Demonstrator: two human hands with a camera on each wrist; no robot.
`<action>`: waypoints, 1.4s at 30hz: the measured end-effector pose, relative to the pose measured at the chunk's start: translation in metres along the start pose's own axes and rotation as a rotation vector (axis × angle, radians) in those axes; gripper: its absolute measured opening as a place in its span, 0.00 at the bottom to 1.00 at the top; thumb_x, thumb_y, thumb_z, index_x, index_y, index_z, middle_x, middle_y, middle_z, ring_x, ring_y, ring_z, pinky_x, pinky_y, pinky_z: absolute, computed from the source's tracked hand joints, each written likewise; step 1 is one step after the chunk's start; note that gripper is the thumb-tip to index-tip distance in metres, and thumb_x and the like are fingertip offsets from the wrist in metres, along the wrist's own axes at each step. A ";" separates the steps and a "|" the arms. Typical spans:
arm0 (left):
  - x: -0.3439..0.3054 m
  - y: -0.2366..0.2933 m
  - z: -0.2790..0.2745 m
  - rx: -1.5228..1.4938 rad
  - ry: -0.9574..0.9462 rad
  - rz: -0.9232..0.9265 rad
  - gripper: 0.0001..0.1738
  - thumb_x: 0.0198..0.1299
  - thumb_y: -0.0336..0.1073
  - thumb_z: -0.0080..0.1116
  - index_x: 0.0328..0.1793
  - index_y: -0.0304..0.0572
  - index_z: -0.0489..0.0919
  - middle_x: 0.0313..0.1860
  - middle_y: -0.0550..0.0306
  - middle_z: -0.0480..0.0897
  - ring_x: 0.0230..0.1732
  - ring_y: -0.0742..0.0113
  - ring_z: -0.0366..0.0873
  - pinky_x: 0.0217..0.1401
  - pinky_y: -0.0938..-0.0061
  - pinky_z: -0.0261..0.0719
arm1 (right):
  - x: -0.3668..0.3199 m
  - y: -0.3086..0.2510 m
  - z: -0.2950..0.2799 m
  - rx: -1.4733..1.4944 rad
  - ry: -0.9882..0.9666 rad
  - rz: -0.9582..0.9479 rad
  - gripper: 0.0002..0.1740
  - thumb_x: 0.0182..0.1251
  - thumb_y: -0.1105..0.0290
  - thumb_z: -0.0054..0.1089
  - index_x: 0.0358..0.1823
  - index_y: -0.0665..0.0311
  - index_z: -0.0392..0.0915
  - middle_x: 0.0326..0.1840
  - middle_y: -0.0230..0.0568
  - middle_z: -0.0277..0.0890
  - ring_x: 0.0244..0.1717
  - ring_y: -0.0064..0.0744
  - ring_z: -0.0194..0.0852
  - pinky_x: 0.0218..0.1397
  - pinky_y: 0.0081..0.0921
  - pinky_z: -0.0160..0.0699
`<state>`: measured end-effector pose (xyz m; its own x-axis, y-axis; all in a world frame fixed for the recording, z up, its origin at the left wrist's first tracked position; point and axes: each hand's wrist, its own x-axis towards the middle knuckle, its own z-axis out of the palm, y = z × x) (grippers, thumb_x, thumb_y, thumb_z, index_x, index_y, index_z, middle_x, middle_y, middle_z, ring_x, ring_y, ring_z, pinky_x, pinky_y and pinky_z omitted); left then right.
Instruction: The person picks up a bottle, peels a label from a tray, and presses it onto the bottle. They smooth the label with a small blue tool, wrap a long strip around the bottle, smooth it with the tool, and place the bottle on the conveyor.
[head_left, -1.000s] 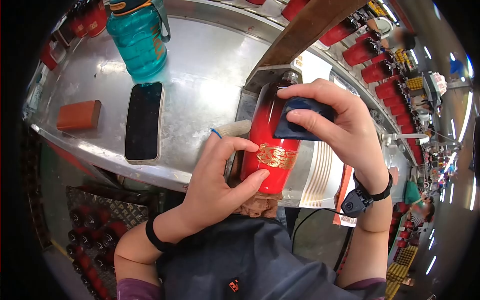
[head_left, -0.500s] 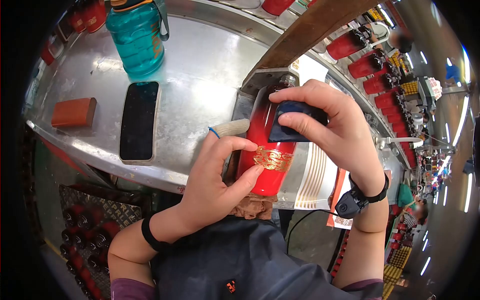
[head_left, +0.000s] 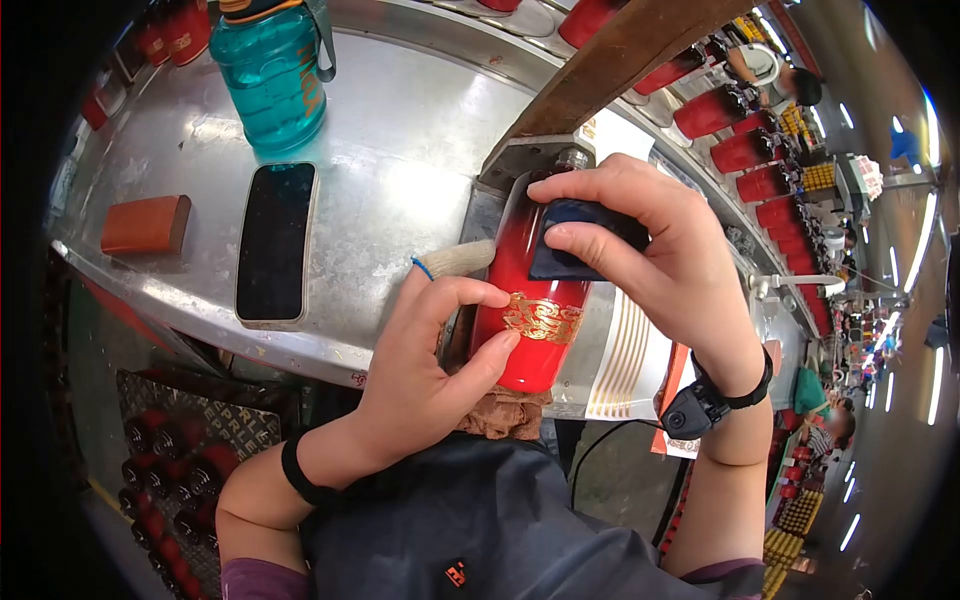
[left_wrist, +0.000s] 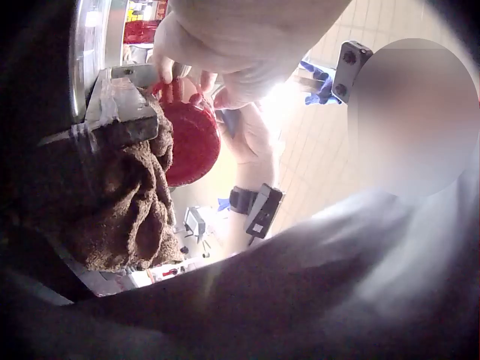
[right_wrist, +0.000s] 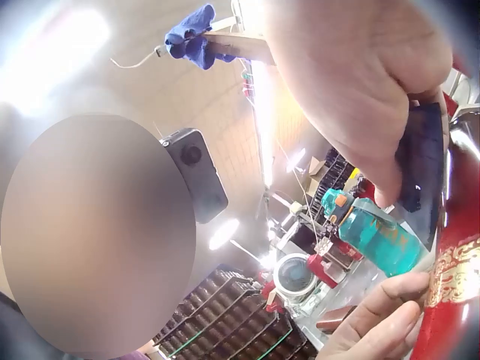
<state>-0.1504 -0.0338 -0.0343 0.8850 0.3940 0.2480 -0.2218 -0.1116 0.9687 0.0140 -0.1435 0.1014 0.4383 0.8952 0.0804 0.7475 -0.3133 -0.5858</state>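
A glossy red bottle [head_left: 535, 370] with a dark neck lies with its base toward the body. Around it runs a gold patterned band [head_left: 545, 318]. The left hand [head_left: 420, 350] holds the bottle from the left, thumb and index fingertips at the band's left end. A pale finger cot [head_left: 465, 260] with a blue rim covers another finger. Above the band, the right hand [head_left: 670, 260] pinches a dark blue flat scraper [head_left: 565, 262] between thumb and fingers. In the right wrist view the scraper [right_wrist: 420, 165] stands with its edge at the bottle's side.
Brown cloth [head_left: 508, 412] sits under the bottle's base. On the metal table are a phone [head_left: 277, 240], a reddish-brown block [head_left: 145, 225] and a teal water bottle [head_left: 268, 80]. Printed sheets [head_left: 630, 360] lie to the right. A brown beam [head_left: 620, 65] slants overhead; red bottles [head_left: 710, 110] stand beyond.
The right hand and scraper have shifted slightly left over the bottle. The left thumb has slid a little up toward the gold band. The whole head view has drifted slightly.
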 end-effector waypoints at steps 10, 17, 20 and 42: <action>-0.006 0.005 -0.008 -0.035 -0.118 -0.166 0.20 0.62 0.21 0.61 0.60 0.33 0.73 0.58 0.52 0.67 0.62 0.69 0.73 0.72 0.73 0.70 | 0.001 -0.003 0.002 -0.079 -0.060 -0.076 0.12 0.61 0.71 0.68 0.47 0.64 0.83 0.37 0.46 0.79 0.40 0.49 0.79 0.43 0.37 0.78; 0.000 0.017 -0.014 0.125 -0.197 -0.169 0.14 0.64 0.24 0.62 0.54 0.36 0.75 0.54 0.55 0.68 0.63 0.69 0.71 0.69 0.73 0.67 | 0.006 0.004 0.002 0.128 -0.086 0.029 0.15 0.63 0.71 0.69 0.50 0.65 0.83 0.40 0.44 0.82 0.42 0.37 0.82 0.48 0.30 0.80; -0.001 0.015 -0.012 -0.012 -0.190 -0.249 0.12 0.64 0.24 0.61 0.53 0.37 0.76 0.54 0.56 0.68 0.64 0.68 0.71 0.70 0.73 0.65 | 0.011 0.004 0.005 0.231 -0.051 0.055 0.16 0.63 0.70 0.70 0.51 0.66 0.82 0.41 0.43 0.83 0.43 0.31 0.83 0.48 0.28 0.80; 0.000 -0.003 -0.007 -0.079 -0.020 -0.077 0.12 0.57 0.32 0.68 0.45 0.44 0.78 0.40 0.54 0.72 0.47 0.57 0.71 0.53 0.69 0.68 | 0.044 0.013 0.018 0.201 -0.371 -0.159 0.12 0.64 0.66 0.65 0.45 0.65 0.83 0.35 0.44 0.84 0.39 0.40 0.83 0.46 0.32 0.80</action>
<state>-0.1522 -0.0272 -0.0373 0.9087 0.3801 0.1729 -0.1832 -0.0092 0.9830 0.0340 -0.1028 0.0824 0.0893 0.9918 -0.0911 0.6631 -0.1275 -0.7376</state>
